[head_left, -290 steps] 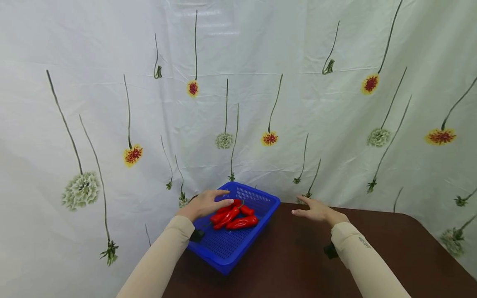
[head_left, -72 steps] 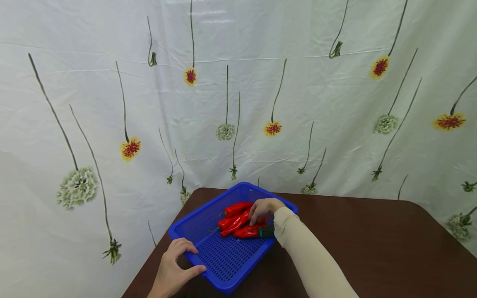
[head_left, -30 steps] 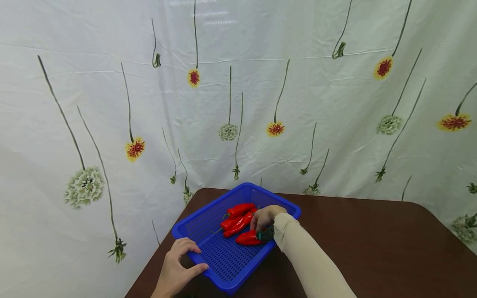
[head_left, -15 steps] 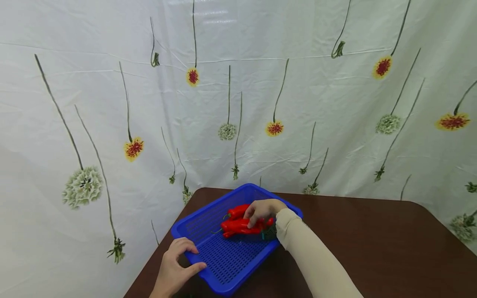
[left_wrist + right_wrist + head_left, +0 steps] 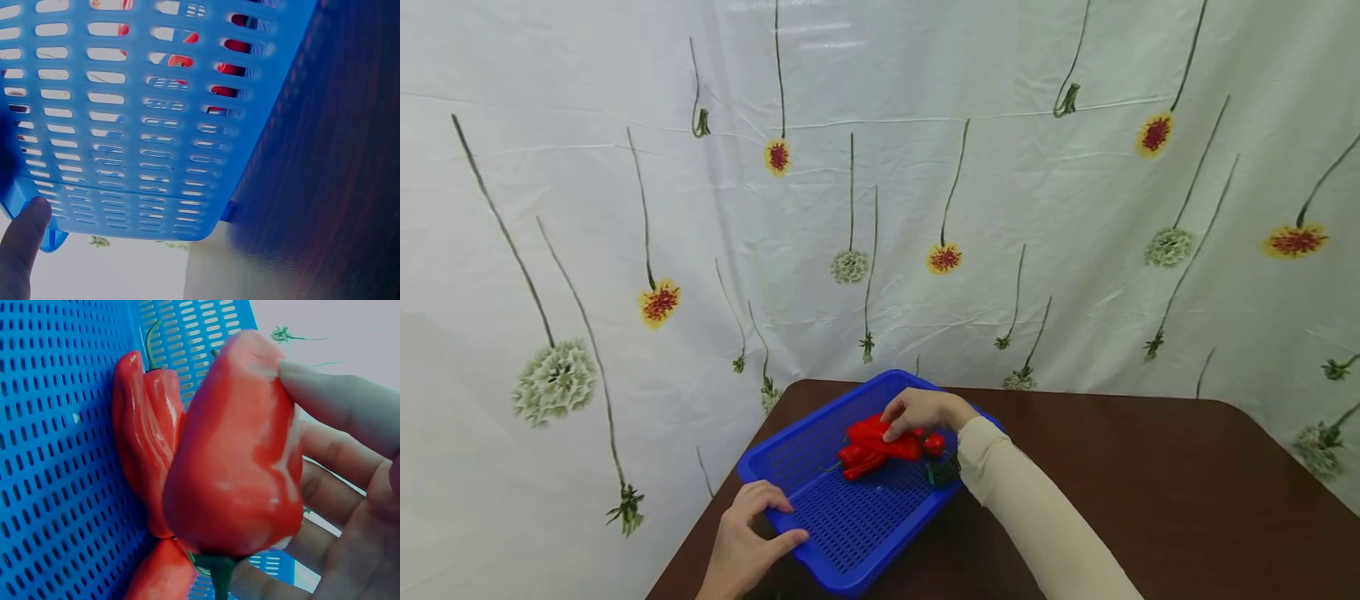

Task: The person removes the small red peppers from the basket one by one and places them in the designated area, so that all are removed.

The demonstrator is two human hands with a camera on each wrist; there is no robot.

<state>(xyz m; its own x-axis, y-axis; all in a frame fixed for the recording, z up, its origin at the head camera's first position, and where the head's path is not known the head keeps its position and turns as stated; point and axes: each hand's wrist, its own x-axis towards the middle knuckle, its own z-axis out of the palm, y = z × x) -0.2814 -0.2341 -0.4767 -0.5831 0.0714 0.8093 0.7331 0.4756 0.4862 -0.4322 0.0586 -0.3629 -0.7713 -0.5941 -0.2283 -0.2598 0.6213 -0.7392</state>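
Head, left hand [image 5: 747, 537]: thumb and fingers hold blue basket [image 5: 811, 423] by near-left rim; loosened grip could let it slide.
Left wrist, fingertip [image 5: 39, 214]: touches basket wall.
Right wrist, held pepper [image 5: 234, 456]: pinched by partly curled right hand [image 5: 342, 495], over basket's other peppers [image 5: 136, 437]; glossy skin might slip.

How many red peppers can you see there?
4 can be told apart: the held pepper in the right hand and, in the blue basket, a long pepper beside a stemmed pepper, with a third pepper below in the right wrist view. More may be hidden.
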